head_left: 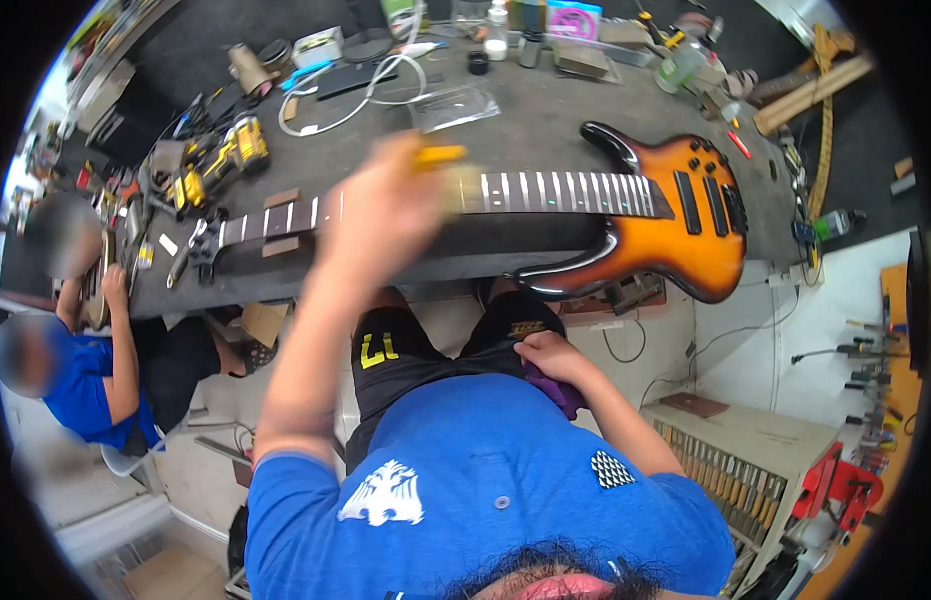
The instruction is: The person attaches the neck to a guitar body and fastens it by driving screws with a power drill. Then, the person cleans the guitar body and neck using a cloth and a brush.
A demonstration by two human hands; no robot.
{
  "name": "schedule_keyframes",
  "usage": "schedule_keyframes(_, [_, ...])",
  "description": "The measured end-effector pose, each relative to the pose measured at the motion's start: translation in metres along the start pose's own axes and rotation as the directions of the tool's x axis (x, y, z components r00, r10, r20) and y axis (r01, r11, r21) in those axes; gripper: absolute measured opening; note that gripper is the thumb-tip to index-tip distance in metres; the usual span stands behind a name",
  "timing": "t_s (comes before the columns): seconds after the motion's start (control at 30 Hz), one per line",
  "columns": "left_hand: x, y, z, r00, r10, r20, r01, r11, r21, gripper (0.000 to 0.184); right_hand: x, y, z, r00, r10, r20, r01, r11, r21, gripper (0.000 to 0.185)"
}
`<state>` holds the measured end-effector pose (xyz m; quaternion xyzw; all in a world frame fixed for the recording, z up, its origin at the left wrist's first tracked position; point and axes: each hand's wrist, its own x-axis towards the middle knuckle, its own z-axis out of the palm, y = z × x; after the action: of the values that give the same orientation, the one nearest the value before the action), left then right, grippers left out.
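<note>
A sunburst electric bass guitar (pixel 641 255) lies on the dark workbench, its body to the right and its neck pointing left. No strings show over the fretboard (pixel 556 192). Above the neck, my left hand (pixel 371 205) is closed around a yellow-handled tool (pixel 441 154); motion smears it. A pale yellowish blur below the handle hides part of the frets, and I cannot make out the tool's working end. My right hand (pixel 548 354) rests on my thigh, fingers curled over a bunched purple cloth (pixel 556 391). Blocks (pixel 282 246) sit at the neck near the headstock (pixel 204 245).
A yellow cordless drill (pixel 221 158) and hand tools crowd the bench's left side. A white cable (pixel 371 92), a clear plastic sheet (pixel 456 105) and bottles (pixel 497 32) lie farther back. At far left sits another person (pixel 96 375) in blue. A tool rack (pixel 731 470) stands at lower right.
</note>
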<state>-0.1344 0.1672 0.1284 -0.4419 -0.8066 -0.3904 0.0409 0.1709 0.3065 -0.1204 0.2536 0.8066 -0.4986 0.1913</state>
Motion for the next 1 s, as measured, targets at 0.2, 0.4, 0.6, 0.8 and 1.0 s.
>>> schedule_keyframes(0.2, [-0.093,-0.260,-0.238,0.816,-0.316,-0.484,0.447,0.875,0.183,0.037,-0.018,0.007,-0.013,0.998,-0.068,0.001,0.067,0.993,0.093,0.043])
schedule_keyframes(0.4, [-0.049,-0.054,-0.059,0.955,-0.277,-0.101,0.262,0.955,-0.140,0.031,-0.072,-0.075,-0.044,0.941,-0.255,-0.221,0.278,0.957,0.078,0.035])
schedule_keyframes(0.6, [-0.037,0.059,0.033,0.858,0.280,0.431,0.093,0.740,-0.666,0.029,-0.130,-0.126,-0.077,0.832,-0.307,-0.462,0.539,0.644,0.543,0.031])
schedule_keyframes(0.8, [-0.053,0.041,0.061,0.657,0.467,0.591,0.489,0.332,-0.806,0.042,-0.140,-0.151,-0.082,0.696,-0.234,-0.679,0.710,0.082,0.700,0.037])
schedule_keyframes(1.0, [-0.089,0.047,0.049,0.712,0.279,0.644,0.239,0.766,-0.597,0.040,-0.112,-0.171,-0.098,0.289,-0.565,-0.773,0.646,0.711,-0.279,0.027])
